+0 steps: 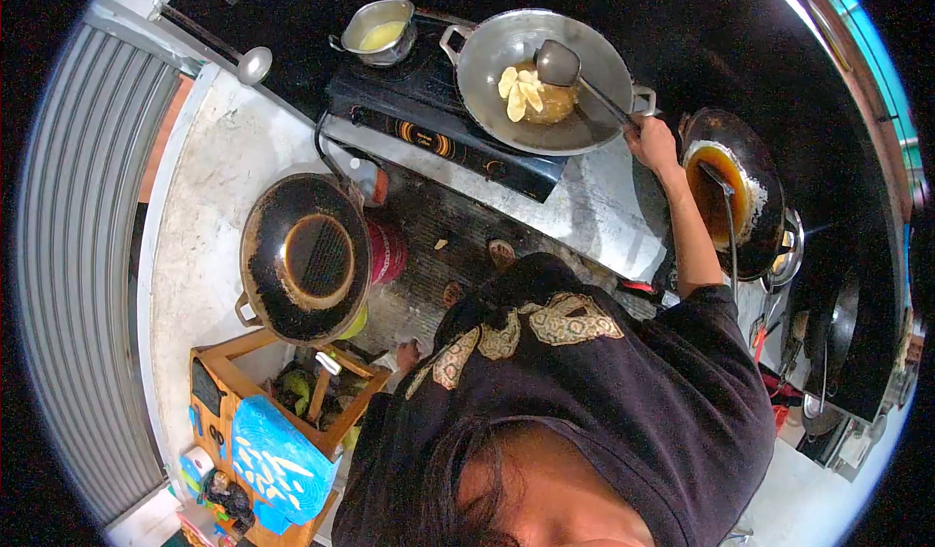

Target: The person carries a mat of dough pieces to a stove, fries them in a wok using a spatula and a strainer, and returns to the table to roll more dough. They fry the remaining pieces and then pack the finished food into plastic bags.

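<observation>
My right hand (653, 146) is closed around the handle of a wok spatula (558, 63), out over the stove. The spatula's dark head is in a large grey wok (487, 50), beside several pale yellow pieces of food (521, 94) lying in shallow brownish oil (555, 107). Down at my side, my left hand (407, 355) shows only in part near a wooden table frame (365, 396). Something whitish is close to it, and its fingers are too small to make out.
On the black gas stove (429, 138) a small pot (383, 36) holds yellow liquid. A dark wok (735, 182) with brown liquid and a long utensil stands right. Another blackened wok (307, 255) stands left. Blue plastic (278, 454) with pale pieces covers the wooden table.
</observation>
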The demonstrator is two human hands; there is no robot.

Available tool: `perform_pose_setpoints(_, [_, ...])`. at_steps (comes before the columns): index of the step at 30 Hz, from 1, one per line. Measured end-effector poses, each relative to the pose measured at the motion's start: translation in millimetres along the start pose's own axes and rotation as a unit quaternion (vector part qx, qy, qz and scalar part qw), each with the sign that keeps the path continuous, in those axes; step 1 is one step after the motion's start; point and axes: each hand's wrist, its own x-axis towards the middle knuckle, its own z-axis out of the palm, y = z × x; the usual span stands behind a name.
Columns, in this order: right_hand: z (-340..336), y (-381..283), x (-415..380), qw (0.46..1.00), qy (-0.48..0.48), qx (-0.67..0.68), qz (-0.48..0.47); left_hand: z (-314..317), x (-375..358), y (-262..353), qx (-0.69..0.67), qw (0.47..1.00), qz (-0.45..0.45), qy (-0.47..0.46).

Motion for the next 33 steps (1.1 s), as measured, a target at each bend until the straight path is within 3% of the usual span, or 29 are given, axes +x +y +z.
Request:
perform_pose_setpoints(7, [6.1,15.4,-0.8,0.996,0.030,0.064,-0.049,-4.3,0.5,1.8,-0.036,0.999,-0.009,0.021])
perform_pose_setpoints(8, [-1.5,8.0,-3.6,0.996,0.012,0.072,-0.045,-5.4,3.2,4.3,-0.113,0.986,-0.121,-0.005])
perform_pose_setpoints(10, [-19.9,-8.4,-9.7,0.995,-0.023,0.086,-0.035,-8.8,13.6,12.0,-0.259,0.905,-0.334,-0.057])
perform_pose_setpoints(13, [-35.0,-27.3,-14.3,0.996,-0.036,0.060,-0.055,-1.0,5.0,11.5,-0.174,0.967,-0.189,0.003])
perform_pose_setpoints(16, [-25.8,-24.2,-12.9,0.996,-0.039,0.056,-0.056,-6.1,-0.2,5.6,0.044,0.990,0.074,0.115])
perform_pose_setpoints(19, [-15.4,-18.4,-15.5,0.993,0.008,0.056,-0.103,-5.9,2.1,2.0,-0.031,0.999,-0.020,0.023])
perform_pose_setpoints(22, [-17.5,-17.6,-15.6,0.995,0.025,0.045,-0.084,-7.8,3.9,10.9,-0.134,0.973,-0.188,-0.025])
perform_pose_setpoints(24, [-21.5,-15.2,-10.9,0.997,0.009,0.059,-0.054,-10.4,5.0,15.6,-0.138,0.965,-0.216,-0.047])
perform_pose_setpoints(25, [-24.2,-15.9,-9.4,0.997,0.001,0.067,-0.040,-11.0,4.2,15.2,-0.082,0.982,-0.160,-0.055])
perform_pose_setpoints(27, [-27.9,-17.8,-10.5,0.997,0.019,0.071,-0.037,-11.1,3.8,15.8,-0.191,0.947,-0.257,-0.035])
perform_pose_setpoints(33, [-18.5,-11.3,-11.0,0.997,0.011,0.071,-0.017,-11.3,-0.1,3.9,-0.057,0.992,-0.109,-0.025])
